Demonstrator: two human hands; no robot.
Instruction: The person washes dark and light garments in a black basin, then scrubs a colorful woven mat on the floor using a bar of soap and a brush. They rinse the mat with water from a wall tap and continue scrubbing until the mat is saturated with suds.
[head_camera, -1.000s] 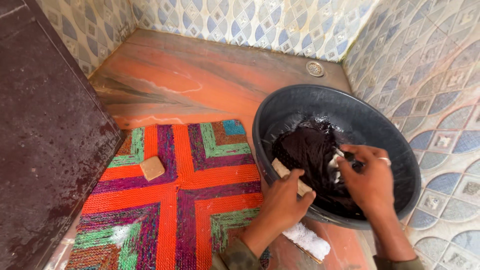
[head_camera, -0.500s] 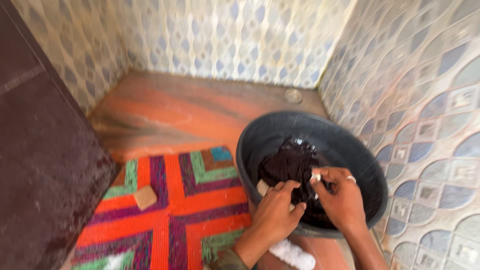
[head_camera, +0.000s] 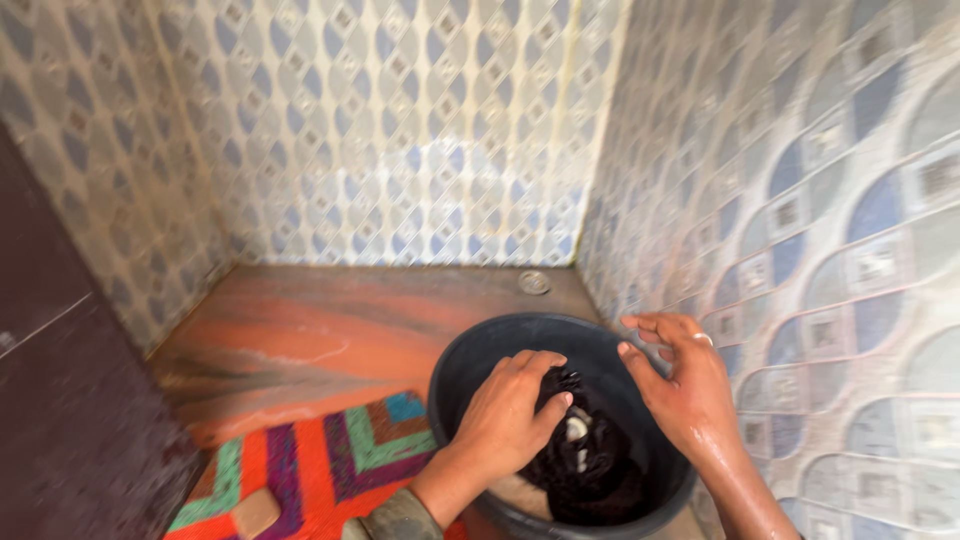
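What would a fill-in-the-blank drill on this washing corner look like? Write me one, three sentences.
1. The left hand grips the dark cloth inside the round ____ tub.
2. The right hand is lifted with fingers spread, holding ____.
3. A ring sits on the ____ hand.

Missing words: black; nothing; right

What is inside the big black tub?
The black tub holds a wet dark cloth with a bit of white foam. The left hand covers part of it; the tub's bottom is hidden.
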